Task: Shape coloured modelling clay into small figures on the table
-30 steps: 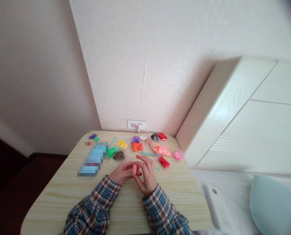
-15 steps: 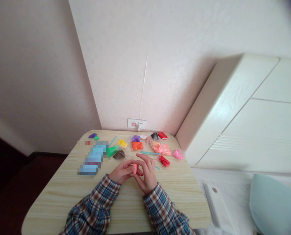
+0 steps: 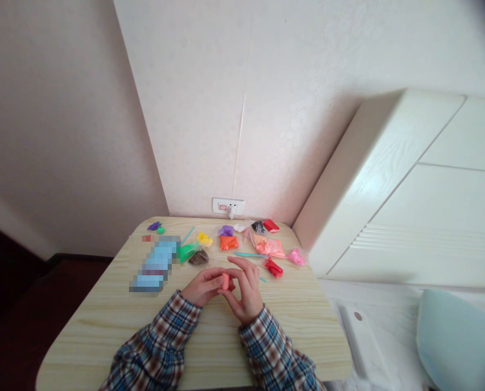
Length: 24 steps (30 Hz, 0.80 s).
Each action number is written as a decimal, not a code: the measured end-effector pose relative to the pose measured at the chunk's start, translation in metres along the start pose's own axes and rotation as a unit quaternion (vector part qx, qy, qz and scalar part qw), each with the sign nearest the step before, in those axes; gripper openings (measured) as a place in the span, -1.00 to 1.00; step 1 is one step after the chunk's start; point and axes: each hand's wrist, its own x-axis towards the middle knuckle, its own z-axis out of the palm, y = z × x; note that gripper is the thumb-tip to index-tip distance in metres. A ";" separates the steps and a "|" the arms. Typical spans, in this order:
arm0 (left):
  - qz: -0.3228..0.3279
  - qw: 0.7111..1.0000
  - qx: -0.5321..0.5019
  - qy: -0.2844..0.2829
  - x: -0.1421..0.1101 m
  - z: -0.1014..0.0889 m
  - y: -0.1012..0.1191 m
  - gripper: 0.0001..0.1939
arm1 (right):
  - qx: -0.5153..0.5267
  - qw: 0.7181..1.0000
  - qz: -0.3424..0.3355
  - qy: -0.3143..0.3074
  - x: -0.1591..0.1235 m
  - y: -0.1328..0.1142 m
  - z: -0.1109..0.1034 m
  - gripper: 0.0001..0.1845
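At the far left corner of the pale wooden table (image 3: 99,331) lie a small purple piece (image 3: 153,226) and a green piece (image 3: 161,231), touching or nearly so, perhaps put there to be out of the way of the forearms. Nearer, a blue pixelated patch (image 3: 156,266) hides whatever lies beneath it. A thin turquoise stick (image 3: 188,235) slants beside it, near the green packet (image 3: 187,251), brown packet (image 3: 199,257) and yellow packet (image 3: 204,239). In front of these, the left hand (image 3: 203,286) pinches a small coral lump (image 3: 225,281) between thumb and fingers, above the table's middle; its grip seems to steady the lump for the other hand. The right hand (image 3: 247,289) meets it from the other side, forefinger raised, thumb curved in below; whether its tips press on the lump I cannot tell. Behind the hands sit a purple packet (image 3: 226,231) and an orange packet (image 3: 228,243), with a turquoise tool (image 3: 248,254) lying flat within reach of the right fingers. Further right come a black packet (image 3: 258,227), a peach packet (image 3: 271,248), a red packet (image 3: 274,267) and, near the edge, a pink packet (image 3: 296,257); this far-side arc likely leaves the near wood to the arms.
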 end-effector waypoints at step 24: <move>-0.007 1.000 -0.019 0.009 0.000 -0.003 -0.003 -0.71 | -0.006 1.000 0.003 -0.011 0.000 0.000 0.001 -0.69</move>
